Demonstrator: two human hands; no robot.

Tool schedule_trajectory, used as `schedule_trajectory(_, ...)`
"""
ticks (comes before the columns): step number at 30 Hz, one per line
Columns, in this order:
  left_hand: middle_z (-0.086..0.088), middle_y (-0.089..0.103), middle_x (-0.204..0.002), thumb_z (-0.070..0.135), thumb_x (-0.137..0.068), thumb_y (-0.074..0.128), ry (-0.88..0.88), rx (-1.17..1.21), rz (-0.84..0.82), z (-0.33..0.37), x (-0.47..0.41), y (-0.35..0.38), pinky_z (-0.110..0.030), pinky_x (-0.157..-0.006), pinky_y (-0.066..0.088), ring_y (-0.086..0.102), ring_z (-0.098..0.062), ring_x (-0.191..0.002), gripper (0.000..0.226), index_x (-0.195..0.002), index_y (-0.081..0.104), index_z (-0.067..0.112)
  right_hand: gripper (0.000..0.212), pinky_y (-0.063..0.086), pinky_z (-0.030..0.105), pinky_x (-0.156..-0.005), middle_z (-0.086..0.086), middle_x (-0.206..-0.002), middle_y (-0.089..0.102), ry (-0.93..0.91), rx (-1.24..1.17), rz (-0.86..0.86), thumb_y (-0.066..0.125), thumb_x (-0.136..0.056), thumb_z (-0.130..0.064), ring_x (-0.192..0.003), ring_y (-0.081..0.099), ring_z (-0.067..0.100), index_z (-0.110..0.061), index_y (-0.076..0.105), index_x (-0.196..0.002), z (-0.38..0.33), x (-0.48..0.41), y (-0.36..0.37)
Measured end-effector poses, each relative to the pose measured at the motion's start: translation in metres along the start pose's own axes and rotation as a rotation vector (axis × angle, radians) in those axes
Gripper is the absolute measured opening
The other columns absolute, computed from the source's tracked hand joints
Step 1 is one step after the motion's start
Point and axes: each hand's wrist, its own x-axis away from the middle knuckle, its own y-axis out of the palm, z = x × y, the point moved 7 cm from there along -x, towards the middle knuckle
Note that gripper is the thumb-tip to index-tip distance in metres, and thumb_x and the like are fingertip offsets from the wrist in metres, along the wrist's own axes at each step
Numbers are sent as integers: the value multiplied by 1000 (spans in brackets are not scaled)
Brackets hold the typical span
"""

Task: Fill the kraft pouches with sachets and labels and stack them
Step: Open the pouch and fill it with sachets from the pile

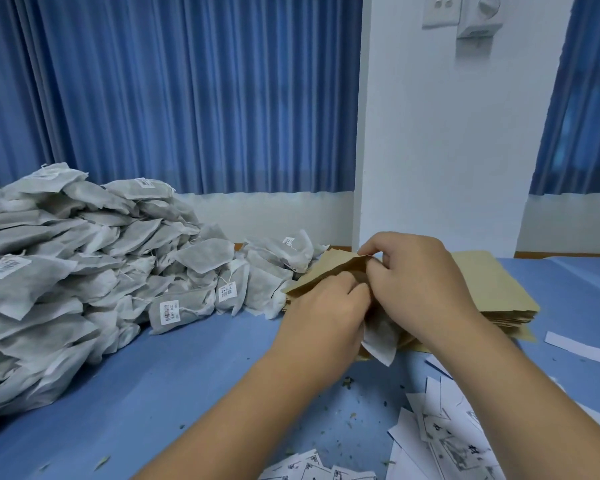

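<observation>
A kraft pouch (329, 266) is held up over the stack of flat kraft pouches (496, 289) at centre right. My right hand (416, 282) pinches the pouch's upper edge at its mouth. My left hand (323, 317) grips the near side of the pouch, fingers curled at the opening. A grey-white sachet (380, 336) hangs below and between both hands, its top hidden by them. A large heap of sachets (84, 265) with barcode tags covers the left of the blue table. Printed paper labels (444, 441) lie scattered at the lower right.
A white wall column (440, 133) stands right behind the pouch stack, blue curtains (187, 91) to both sides. More labels (309, 469) lie at the bottom edge. A white paper strip (582, 348) lies to the right. Small herb crumbs dot the blue table surface (187, 375).
</observation>
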Motion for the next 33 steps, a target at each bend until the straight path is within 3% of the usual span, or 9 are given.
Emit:
schedule_trajectory(3, -8, 58, -95, 10, -87, 48, -114, -29, -289, -9, 1, 17, -40, -69, 49, 56, -29, -87, 12, -97, 56, 9, 26, 46, 32, -64, -8, -65, 52, -30, -6, -2, 52, -82, -14, -74, 56, 24, -30, 70, -92, -2, 2, 1)
schedule_trajectory(5, -6, 59, -100, 15, -92, 44, -137, -58, -399, -10, 1, 18, -37, -71, 49, 58, -28, -90, 15, -101, 55, 13, 27, 46, 31, -65, -10, -66, 50, -33, 11, -27, 52, -84, -16, -77, 56, 23, -32, 71, -94, 0, 3, 4)
schedule_trajectory(7, -4, 60, -98, 22, -94, 44, -114, -60, -356, -7, -5, 6, -38, -71, 49, 58, -27, -90, 13, -99, 56, 17, 27, 47, 30, -67, -10, -69, 53, -30, 15, -33, 53, -84, -17, -79, 58, 23, -34, 71, -95, 2, 1, 4)
schedule_trajectory(12, 2, 53, -101, 36, -87, 64, -167, 20, 44, -25, -17, -41, -34, -78, 44, 50, -19, -97, 27, -111, 62, 24, 26, 47, 32, -68, -7, -86, 66, -75, 47, 80, 54, -87, -18, -81, 58, 20, -35, 73, -93, 3, 0, -10)
schedule_trajectory(15, 5, 41, -120, 48, -84, 63, -400, -34, -21, -57, -11, -37, -29, -77, 38, 48, -17, -104, 56, -135, 44, 35, 25, 48, 34, -67, -5, -83, 63, -125, 84, 131, 54, -89, -17, -80, 58, 23, -32, 73, -92, -2, 1, -14)
schedule_trajectory(17, 9, 38, -126, 54, -86, 57, -504, 25, -103, -70, -6, -27, -29, -77, 39, 52, -15, -101, 59, -140, 37, 39, 24, 49, 37, -64, -3, -79, 61, -171, 86, 168, 56, -88, -15, -76, 58, 25, -29, 74, -92, -7, 3, -16)
schedule_trajectory(22, 14, 48, -122, 44, -94, 47, -496, 124, -210, -74, -3, -17, -30, -87, 44, 52, -13, -109, 33, -126, 54, 48, 22, 47, 38, -51, 3, -66, 53, -286, 67, 229, 63, -83, -8, -60, 55, 30, -24, 76, -91, -17, 9, -14)
schedule_trajectory(27, 5, 61, -96, 18, -95, 43, -455, 244, -211, -73, -4, -10, -34, -79, 47, 55, -17, -94, 30, -102, 69, 31, 18, 38, 30, -58, -8, -70, 49, -211, 136, 146, 59, -89, -23, -71, 54, 22, -32, 73, -94, -12, 4, -9)
schedule_trajectory(33, 8, 70, -91, 15, -95, 48, -430, 440, -157, -66, -4, -10, -16, -75, 45, 58, -6, -85, 29, -100, 74, 28, 24, 36, 29, -61, -11, -83, 43, -97, 256, -19, 58, -87, -34, -80, 49, 15, -38, 62, -110, -17, 7, -2)
